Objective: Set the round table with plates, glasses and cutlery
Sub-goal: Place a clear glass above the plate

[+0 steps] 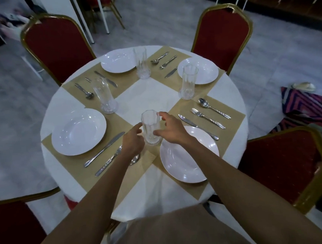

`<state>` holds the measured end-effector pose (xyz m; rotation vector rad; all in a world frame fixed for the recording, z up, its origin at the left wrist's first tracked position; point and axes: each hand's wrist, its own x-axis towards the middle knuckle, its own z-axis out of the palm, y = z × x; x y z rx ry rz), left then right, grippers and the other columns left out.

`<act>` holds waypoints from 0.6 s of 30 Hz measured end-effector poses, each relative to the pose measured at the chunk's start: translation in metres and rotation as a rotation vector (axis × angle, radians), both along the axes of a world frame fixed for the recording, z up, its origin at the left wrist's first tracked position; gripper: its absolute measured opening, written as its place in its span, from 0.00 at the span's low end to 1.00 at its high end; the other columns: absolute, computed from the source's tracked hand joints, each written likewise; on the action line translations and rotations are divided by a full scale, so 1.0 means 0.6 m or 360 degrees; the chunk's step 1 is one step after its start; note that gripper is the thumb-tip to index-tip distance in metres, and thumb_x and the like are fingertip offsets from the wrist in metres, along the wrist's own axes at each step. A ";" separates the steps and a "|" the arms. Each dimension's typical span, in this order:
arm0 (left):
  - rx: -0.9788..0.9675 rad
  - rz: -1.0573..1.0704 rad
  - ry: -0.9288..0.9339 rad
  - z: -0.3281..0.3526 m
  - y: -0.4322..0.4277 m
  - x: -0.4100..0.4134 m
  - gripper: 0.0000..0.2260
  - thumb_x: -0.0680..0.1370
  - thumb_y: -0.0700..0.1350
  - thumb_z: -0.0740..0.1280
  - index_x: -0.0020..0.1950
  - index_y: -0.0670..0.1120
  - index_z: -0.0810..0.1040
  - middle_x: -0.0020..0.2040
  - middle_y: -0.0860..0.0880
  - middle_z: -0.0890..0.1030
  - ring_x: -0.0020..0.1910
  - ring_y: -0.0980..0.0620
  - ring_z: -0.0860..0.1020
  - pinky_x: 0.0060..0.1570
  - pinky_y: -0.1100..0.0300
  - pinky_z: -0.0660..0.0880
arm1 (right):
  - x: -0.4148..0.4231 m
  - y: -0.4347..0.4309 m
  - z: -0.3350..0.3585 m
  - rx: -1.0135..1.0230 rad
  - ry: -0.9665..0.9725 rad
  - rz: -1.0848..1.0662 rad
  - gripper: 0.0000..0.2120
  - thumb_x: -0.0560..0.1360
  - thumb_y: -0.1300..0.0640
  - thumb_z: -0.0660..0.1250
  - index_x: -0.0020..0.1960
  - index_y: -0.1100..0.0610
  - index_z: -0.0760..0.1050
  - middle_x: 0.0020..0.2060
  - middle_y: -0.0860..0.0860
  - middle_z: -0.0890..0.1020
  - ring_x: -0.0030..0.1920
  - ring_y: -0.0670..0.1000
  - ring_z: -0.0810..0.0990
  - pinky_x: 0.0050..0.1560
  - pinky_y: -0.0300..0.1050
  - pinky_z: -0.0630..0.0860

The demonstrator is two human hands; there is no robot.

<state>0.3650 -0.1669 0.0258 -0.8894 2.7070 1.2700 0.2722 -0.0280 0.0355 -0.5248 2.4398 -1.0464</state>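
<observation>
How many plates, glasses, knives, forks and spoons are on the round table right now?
Plates: 4
Glasses: 4
Knives: 4
Forks: 4, one mostly hidden behind a glass
Spoons: 4
Total: 20

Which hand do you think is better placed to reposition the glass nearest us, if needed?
Right, probably: the right hand spans the glass, finger near the rim and thumb lower; the left hand only flanks its side.
</observation>
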 end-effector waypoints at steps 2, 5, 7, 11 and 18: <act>0.0008 -0.0064 0.0000 0.005 -0.005 -0.005 0.23 0.76 0.36 0.65 0.71 0.47 0.73 0.60 0.45 0.81 0.57 0.47 0.80 0.57 0.57 0.73 | -0.002 -0.015 -0.003 0.0010 -0.0018 0.0022 0.38 0.68 0.53 0.78 0.74 0.52 0.65 0.67 0.54 0.75 0.65 0.56 0.76 0.64 0.50 0.74; -0.0017 -0.0075 -0.0066 0.000 -0.017 -0.011 0.25 0.75 0.33 0.65 0.72 0.45 0.71 0.63 0.42 0.79 0.61 0.46 0.78 0.59 0.55 0.72 | 0.000 -0.023 -0.010 0.0002 -0.0087 0.0013 0.37 0.69 0.54 0.77 0.73 0.54 0.66 0.66 0.54 0.77 0.64 0.56 0.77 0.61 0.48 0.75; -0.0024 -0.0083 -0.0134 -0.006 -0.027 -0.013 0.27 0.73 0.31 0.66 0.72 0.44 0.71 0.64 0.41 0.78 0.63 0.45 0.77 0.60 0.56 0.72 | 0.002 -0.024 -0.017 0.0011 -0.0127 0.0015 0.35 0.69 0.54 0.77 0.72 0.55 0.66 0.66 0.54 0.77 0.63 0.56 0.77 0.59 0.46 0.75; -0.0051 -0.0157 -0.0188 -0.011 -0.033 -0.019 0.27 0.72 0.31 0.65 0.71 0.43 0.73 0.64 0.41 0.78 0.63 0.44 0.76 0.63 0.54 0.71 | 0.004 -0.028 -0.024 0.0034 -0.0158 -0.0025 0.33 0.70 0.53 0.76 0.71 0.55 0.66 0.66 0.54 0.77 0.64 0.56 0.77 0.54 0.42 0.72; -0.0025 -0.0180 -0.0144 -0.015 -0.023 -0.027 0.21 0.74 0.36 0.69 0.68 0.42 0.76 0.62 0.40 0.80 0.62 0.42 0.77 0.62 0.49 0.72 | 0.008 -0.036 -0.026 0.0059 -0.0179 -0.0010 0.36 0.69 0.49 0.77 0.71 0.56 0.66 0.64 0.54 0.78 0.61 0.56 0.78 0.51 0.41 0.73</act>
